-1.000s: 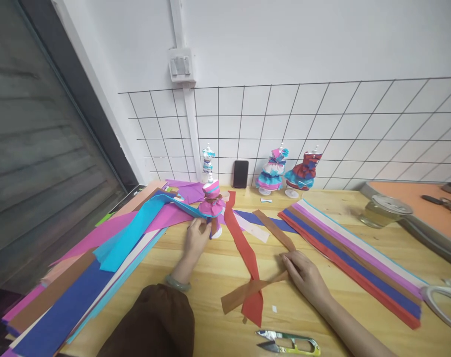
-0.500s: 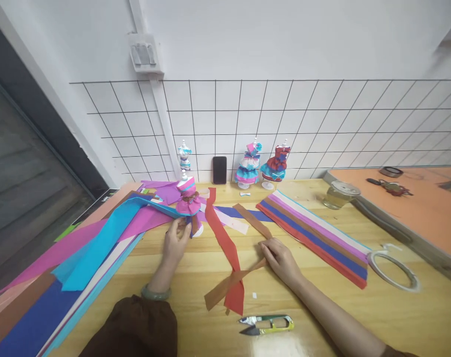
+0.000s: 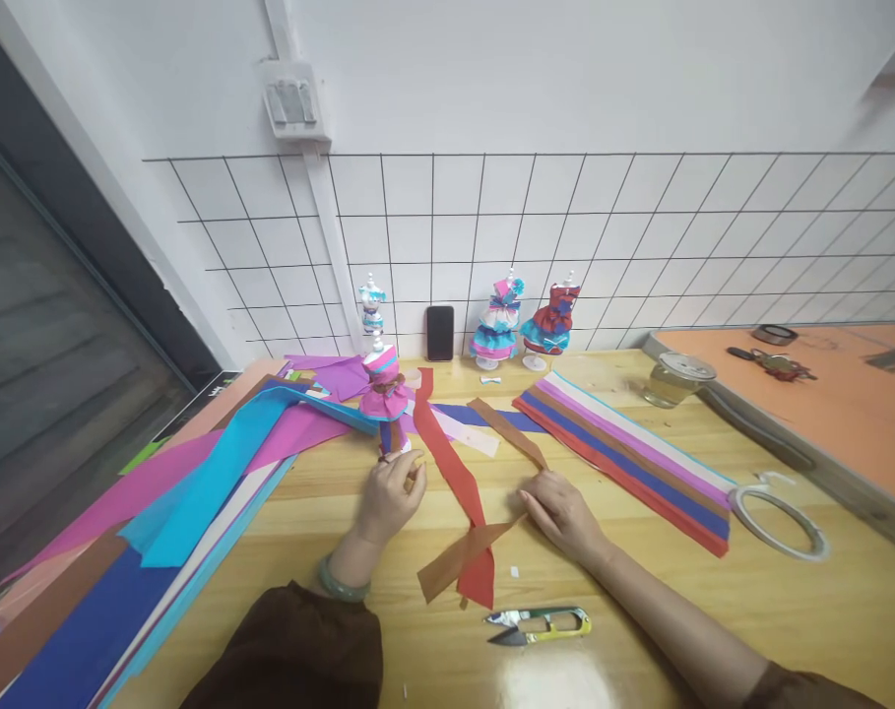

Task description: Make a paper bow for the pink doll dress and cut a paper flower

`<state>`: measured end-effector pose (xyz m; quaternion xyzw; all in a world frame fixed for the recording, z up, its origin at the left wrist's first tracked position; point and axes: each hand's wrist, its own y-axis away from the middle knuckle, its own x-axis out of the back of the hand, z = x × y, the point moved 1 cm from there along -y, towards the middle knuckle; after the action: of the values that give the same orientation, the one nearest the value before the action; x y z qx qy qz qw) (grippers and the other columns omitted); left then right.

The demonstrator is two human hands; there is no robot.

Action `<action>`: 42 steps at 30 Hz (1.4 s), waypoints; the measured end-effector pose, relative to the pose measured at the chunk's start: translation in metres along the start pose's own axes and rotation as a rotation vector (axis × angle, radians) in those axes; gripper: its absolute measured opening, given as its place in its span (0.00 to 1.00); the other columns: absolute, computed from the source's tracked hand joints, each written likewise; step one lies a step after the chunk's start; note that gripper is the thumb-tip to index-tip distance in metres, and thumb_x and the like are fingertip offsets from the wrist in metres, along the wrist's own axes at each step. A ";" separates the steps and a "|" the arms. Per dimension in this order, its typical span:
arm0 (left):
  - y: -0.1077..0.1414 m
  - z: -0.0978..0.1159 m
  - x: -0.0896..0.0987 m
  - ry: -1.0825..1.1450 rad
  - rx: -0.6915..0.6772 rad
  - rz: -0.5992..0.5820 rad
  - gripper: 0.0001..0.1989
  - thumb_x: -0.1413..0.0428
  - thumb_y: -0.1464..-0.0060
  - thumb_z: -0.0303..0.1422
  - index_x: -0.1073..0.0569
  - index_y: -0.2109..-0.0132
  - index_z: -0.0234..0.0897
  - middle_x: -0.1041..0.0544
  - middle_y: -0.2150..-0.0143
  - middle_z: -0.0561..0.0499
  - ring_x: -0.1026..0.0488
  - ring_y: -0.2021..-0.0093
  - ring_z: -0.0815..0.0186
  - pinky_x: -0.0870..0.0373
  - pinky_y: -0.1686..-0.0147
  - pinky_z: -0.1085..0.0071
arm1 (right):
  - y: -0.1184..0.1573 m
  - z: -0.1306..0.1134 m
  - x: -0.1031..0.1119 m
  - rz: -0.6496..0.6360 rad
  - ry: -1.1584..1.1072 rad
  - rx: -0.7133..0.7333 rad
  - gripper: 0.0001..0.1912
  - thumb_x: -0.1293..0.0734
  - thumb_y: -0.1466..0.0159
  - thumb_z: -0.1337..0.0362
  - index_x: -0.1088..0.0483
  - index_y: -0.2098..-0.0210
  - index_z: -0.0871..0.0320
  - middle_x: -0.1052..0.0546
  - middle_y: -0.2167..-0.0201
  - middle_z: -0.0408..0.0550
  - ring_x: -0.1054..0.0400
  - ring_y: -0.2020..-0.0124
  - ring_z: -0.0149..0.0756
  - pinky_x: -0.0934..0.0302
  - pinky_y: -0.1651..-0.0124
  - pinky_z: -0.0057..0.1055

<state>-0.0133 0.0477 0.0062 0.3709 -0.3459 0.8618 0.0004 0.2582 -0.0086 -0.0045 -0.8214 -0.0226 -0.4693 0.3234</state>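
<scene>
My right hand (image 3: 565, 512) rests on the table, fingers curled and closed on a brown crepe-paper strip (image 3: 466, 561). One end of the strip lies toward the lower left across a red strip (image 3: 447, 463); the other part runs up and away. My left hand (image 3: 392, 497) is in front of a small dress form (image 3: 384, 394) in a pink dress with turquoise and brown bands. Its fingers are bent but apart, and I see nothing between them. Blue and brown strips hang below the pink skirt. Yellow-handled thread snips (image 3: 543, 625) lie near my right forearm.
Long coloured paper strips (image 3: 196, 492) cover the left side. A striped fan of strips (image 3: 624, 463) and a white ring (image 3: 779, 522) lie right. Dressed forms (image 3: 495, 325) and a phone (image 3: 439, 333) stand by the wall. A lidded cup (image 3: 679, 379) stands near an orange surface (image 3: 846, 414).
My left hand has left the strips under the pink skirt and moved right and toward me. My right hand stays on the brown strip. The view has shifted slightly.
</scene>
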 end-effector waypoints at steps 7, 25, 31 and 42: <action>-0.001 0.002 0.003 0.104 0.009 -0.051 0.09 0.51 0.48 0.33 0.26 0.67 0.40 0.27 0.74 0.47 0.28 0.70 0.62 0.34 0.64 0.66 | 0.003 0.001 0.000 0.133 0.000 -0.066 0.19 0.42 0.37 0.63 0.42 0.85 0.57 0.40 0.84 0.42 0.45 0.79 0.32 0.48 0.71 0.30; 0.010 0.034 -0.010 0.056 -0.178 -0.309 0.24 0.46 0.49 0.32 0.39 0.44 0.38 0.31 0.50 0.46 0.38 0.48 0.60 0.40 0.48 0.60 | 0.007 0.013 -0.004 0.251 0.017 -0.108 0.18 0.41 0.38 0.66 0.45 0.84 0.57 0.43 0.84 0.41 0.47 0.80 0.29 0.49 0.73 0.29; 0.011 0.017 -0.023 0.032 -0.158 -0.336 0.10 0.52 0.45 0.26 0.28 0.59 0.37 0.26 0.63 0.48 0.33 0.58 0.63 0.35 0.57 0.64 | 0.007 0.013 -0.004 0.242 0.034 -0.040 0.17 0.42 0.37 0.68 0.44 0.83 0.58 0.41 0.84 0.42 0.46 0.80 0.29 0.48 0.73 0.28; 0.007 0.028 -0.018 0.086 -0.154 -0.353 0.23 0.43 0.53 0.29 0.35 0.48 0.39 0.33 0.49 0.47 0.40 0.46 0.60 0.42 0.47 0.61 | 0.006 0.001 -0.001 0.135 0.102 0.183 0.14 0.40 0.40 0.69 0.40 0.82 0.58 0.39 0.84 0.42 0.47 0.79 0.30 0.49 0.72 0.29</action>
<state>0.0160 0.0303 0.0048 0.3877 -0.3400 0.8344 0.1948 0.2602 -0.0119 -0.0088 -0.7629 0.0065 -0.4837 0.4288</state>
